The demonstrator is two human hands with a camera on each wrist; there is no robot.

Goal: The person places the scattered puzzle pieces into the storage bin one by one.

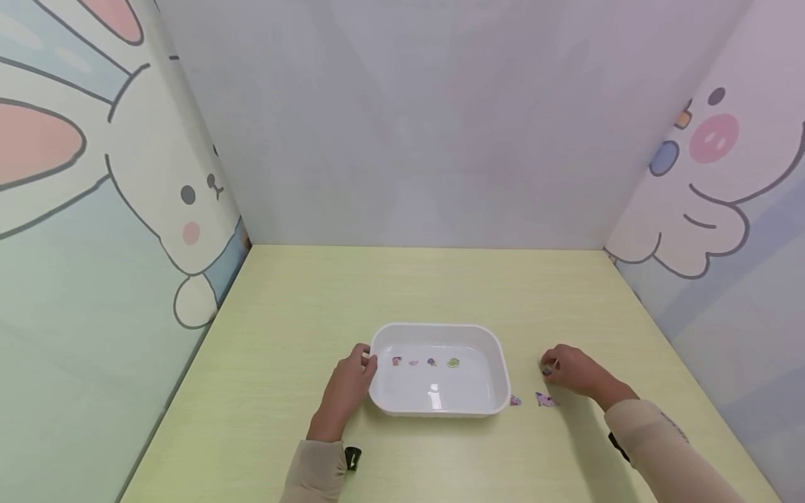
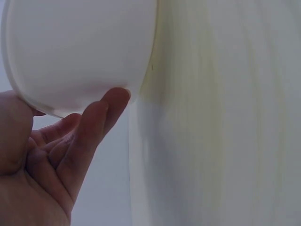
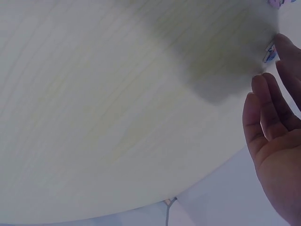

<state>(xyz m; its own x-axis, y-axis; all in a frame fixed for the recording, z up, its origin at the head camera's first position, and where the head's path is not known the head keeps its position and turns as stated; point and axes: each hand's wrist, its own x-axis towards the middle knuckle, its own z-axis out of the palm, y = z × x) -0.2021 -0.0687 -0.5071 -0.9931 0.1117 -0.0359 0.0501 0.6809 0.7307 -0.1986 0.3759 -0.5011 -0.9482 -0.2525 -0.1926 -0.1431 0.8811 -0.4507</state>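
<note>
A white rectangular tray (image 1: 440, 407) stands on the table, with several small colourful flat cutouts, among them a green one (image 1: 453, 362), in a row inside it. My left hand (image 1: 344, 391) grips the tray's left side. In the left wrist view, fingers (image 2: 91, 125) lie against the outer wall, while the thumb is at the rim. To the right of the tray, my right hand (image 1: 575, 370) pinches a small flat cutout (image 3: 269, 52) between thumb and fingertips, low over the table; its picture is mostly hidden. A pink and purple cutout (image 1: 546, 399) lies just below that hand.
Another small cutout (image 1: 516, 400) lies against the tray's lower right corner, partly covered by it. The pale yellow-green table (image 1: 283, 314) ends at a plain grey back wall (image 1: 409, 140). Side panels bear a cartoon rabbit (image 1: 170, 188) and another cartoon animal (image 1: 679, 209).
</note>
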